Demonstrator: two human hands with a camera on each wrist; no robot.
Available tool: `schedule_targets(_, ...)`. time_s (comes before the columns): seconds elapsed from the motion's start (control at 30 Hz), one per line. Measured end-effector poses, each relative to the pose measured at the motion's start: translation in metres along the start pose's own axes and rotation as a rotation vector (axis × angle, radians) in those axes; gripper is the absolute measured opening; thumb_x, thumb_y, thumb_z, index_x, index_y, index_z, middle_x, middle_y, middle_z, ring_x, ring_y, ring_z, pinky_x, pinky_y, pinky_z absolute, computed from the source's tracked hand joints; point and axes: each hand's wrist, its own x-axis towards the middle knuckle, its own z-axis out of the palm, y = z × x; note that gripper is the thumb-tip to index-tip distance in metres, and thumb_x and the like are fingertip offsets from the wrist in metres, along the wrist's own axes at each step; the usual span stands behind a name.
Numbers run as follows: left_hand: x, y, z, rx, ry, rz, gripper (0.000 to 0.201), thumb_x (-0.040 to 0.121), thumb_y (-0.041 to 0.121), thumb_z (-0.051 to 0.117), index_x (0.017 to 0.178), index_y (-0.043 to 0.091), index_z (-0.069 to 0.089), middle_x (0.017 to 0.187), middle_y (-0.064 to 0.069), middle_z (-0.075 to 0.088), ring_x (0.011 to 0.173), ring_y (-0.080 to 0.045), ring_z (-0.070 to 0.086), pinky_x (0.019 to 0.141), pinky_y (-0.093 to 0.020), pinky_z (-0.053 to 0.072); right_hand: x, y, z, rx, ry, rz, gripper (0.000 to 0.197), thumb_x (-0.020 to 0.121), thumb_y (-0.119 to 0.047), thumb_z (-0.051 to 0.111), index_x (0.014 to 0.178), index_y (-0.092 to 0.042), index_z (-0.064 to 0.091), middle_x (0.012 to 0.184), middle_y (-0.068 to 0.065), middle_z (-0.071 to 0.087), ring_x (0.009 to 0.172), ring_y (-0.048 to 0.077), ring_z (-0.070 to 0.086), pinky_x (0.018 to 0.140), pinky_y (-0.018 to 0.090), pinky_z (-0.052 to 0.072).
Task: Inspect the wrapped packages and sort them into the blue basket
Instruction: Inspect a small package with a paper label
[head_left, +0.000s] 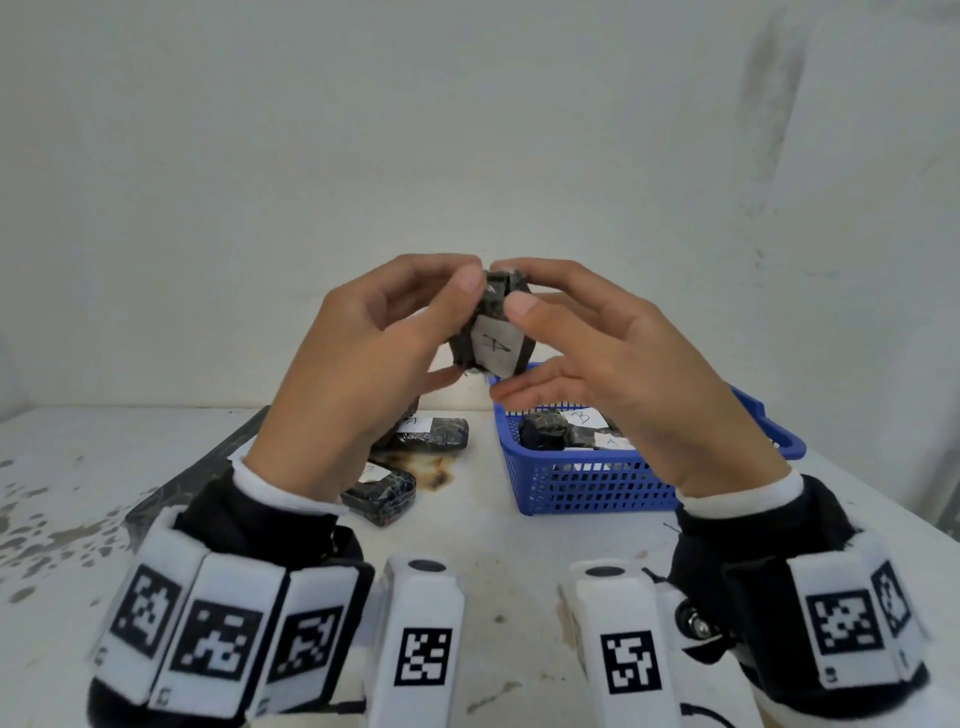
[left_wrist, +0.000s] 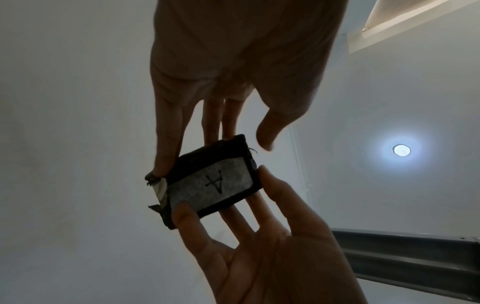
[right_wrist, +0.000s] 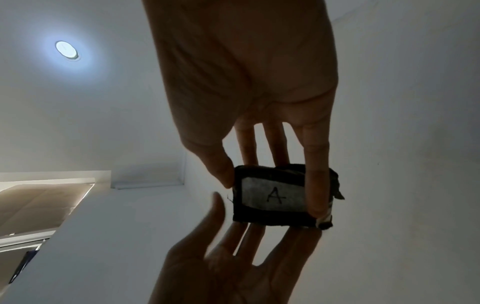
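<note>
**Both hands on package A, held up over the table**

Table (head_left: 493, 545): white, stained, below both my hands. Blue basket (head_left: 587, 483) sits on it under my right hand (head_left: 618, 374), with wrapped packages inside; I can read labels B and A on two of them (head_left: 566, 428). Two more dark packages lie on the table under my left hand (head_left: 363, 364): one (head_left: 436, 434) past the wrist toward the wall, one (head_left: 382, 496) nearer the wrist, partly hidden.

Held package (head_left: 493, 332): small, dark wrap, white label marked A facing me, raised between the two hands, above the basket's far left corner.

Left hand: fingers curled, thumb and fingertips pinching the package's left side.

Right hand: thumb on the front near the label's top, fingers behind and over the top, pinching the right side. Lower fingers spread loose beneath.

Wrist views agree: label A (left_wrist: 218, 183) (right_wrist: 275, 196) visible, fingertips of both hands on the package edges.
</note>
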Motion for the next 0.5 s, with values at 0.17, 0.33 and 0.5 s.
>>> schedule_targets(0.17,0.0013,-0.0019,-0.0020,-0.018,0.007,0.019,0.017,0.091,0.014,0.062,0.105,0.016,0.071,0.104,-0.006,0.073,0.097,-0.020,0.070,0.087,-0.036,0.058,0.0019,0.0041,0.0000,-0.021,0.012,-0.038,0.023,0.095,-0.025,0.067,0.117,-0.027,0.070,0.120,-0.002,0.071,0.080,0.031,0.076,0.089,0.046,0.060)
schedule_targets(0.33,0.0011,-0.0018,-0.0009,-0.024,0.027,0.027,0.017,0.090,0.021,0.063,0.101,0.012,0.072,0.101,-0.007,0.074,0.097,-0.021,0.070,0.084,-0.036,0.058,0.0029,0.0053,0.0006,-0.026,0.042,-0.062,0.018,0.094,-0.025,0.068,0.111,-0.026,0.073,0.114,-0.004,0.073,0.078,0.028,0.076,0.092,0.050,0.058)
schedule_targets(0.5,0.0025,-0.0016,-0.0015,-0.051,0.076,-0.005,0.012,0.084,0.025,0.072,0.082,0.013,0.070,0.092,-0.006,0.073,0.085,-0.017,0.070,0.074,-0.028,0.058,0.0029,0.0066,0.0006,-0.001,0.034,-0.116,0.015,0.087,-0.030,0.072,0.102,-0.027,0.075,0.121,-0.009,0.071,0.097,0.030,0.074,0.096,0.053,0.055)
